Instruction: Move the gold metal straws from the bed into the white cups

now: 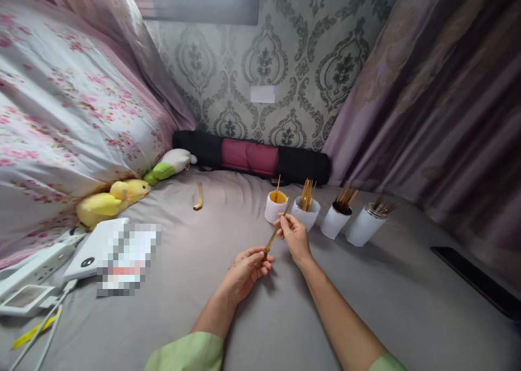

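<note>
A slim bundle of thin golden-brown sticks (273, 236) slants upward between my two hands. My left hand (249, 270) is closed round the lower end. My right hand (293, 235) pinches the bundle near its top, just in front of the containers. Nearest to it is a small white cup with a yellow inside (275, 211), a single stick standing in it. Beside that, a wider white container (306, 217) holds several golden sticks. Further right, two white-wrapped containers, one (334, 224) and another (365, 228), hold darker sticks. Another small bunch of golden sticks (198, 197) lies on the sheet.
The grey sheet (179, 327) spreads under everything. Plush toys (109, 201), a white power strip (38, 268) with cables, a white device (100, 249) and a blurred item (132, 254) lie left. A black phone-like slab (474, 278) lies right. A black-and-maroon roll (250, 156) borders the wall.
</note>
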Demonstrator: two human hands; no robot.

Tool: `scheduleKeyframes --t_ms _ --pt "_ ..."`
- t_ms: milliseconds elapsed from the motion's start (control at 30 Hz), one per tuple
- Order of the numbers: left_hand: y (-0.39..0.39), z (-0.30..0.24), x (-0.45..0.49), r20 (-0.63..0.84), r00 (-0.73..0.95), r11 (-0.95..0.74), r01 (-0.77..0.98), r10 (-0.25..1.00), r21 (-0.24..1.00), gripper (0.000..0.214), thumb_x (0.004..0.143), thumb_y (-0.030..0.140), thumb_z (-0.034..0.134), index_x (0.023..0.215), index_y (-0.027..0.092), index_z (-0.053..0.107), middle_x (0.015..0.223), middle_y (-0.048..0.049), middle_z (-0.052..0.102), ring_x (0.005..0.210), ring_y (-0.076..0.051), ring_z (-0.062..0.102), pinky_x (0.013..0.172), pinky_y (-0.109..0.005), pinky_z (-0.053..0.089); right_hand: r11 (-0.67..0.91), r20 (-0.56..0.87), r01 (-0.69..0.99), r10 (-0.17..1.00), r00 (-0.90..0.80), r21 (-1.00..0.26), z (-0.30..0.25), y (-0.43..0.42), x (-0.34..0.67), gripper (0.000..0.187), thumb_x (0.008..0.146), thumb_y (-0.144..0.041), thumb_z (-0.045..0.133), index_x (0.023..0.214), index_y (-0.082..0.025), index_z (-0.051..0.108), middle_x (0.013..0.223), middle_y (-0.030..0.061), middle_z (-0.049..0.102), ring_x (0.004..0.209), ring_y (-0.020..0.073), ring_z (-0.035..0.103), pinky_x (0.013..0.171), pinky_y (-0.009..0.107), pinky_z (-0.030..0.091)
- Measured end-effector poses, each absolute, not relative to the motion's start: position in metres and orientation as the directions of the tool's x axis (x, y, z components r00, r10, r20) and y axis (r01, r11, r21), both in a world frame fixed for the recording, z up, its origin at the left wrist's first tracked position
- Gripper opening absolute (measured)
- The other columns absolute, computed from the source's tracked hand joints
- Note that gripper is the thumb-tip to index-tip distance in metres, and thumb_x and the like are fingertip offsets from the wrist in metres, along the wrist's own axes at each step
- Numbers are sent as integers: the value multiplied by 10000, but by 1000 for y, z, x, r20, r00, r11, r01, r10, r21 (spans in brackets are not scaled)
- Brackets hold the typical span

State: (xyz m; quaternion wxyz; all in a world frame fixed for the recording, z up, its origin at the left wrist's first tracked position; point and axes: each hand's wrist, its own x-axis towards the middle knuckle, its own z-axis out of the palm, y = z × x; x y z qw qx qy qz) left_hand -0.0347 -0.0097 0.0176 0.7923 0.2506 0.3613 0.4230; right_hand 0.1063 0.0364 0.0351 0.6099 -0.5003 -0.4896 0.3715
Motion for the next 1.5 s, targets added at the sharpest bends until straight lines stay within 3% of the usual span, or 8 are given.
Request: scheduleKeyframes --t_ms 200,500,767,1167,1500 --pt "-11 21 -35 -372 385 528 -484 845 698 164 755 102 528 915 92 493 744 -92 641 548 -77 569 523 -177 462 272 281 71 923 264 -960 50 53 116 379 723 -442 530 953 -145 581 722 33 623 474 75 500 407 186 375" --pt "-10 18 -35 -378 376 529 -500 846 686 171 739 103 551 904 87 511 751 -112 642 554 -95 578 522 -191 469 311 347 170 898 270 -935 63 64 122 511 706 -408 544 1145 -166 449 724 22 645 487 99 542 407 192 402" --pt "-11 19 -34 -357 395 526 -518 846 675 143 737 106 557 876 81 535 745 -114 640 559 -101 577 526 -197 467 311 382 269 884 271 -911 64 63 125 362 717 -391 532 1022 -195 545 719 21 646 536 125 573 461 221 449" --pt "-10 17 -36 -348 407 530 -541 845 653 160 732 133 579 879 70 573 797 -127 634 598 -109 587 545 -201 472 264 268 60 900 344 -963 74 66 139 381 677 -430 573 959 -174 549 697 28 635 555 155 614 401 225 468" --pt "-3 16 -45 -388 418 570 -622 822 537 220 723 130 595 936 75 582 784 -76 619 610 -92 577 544 -189 469 333 385 195 828 408 -923 111 77 166 349 680 -414 576 919 -160 582 723 52 655 568 126 600 444 196 431"
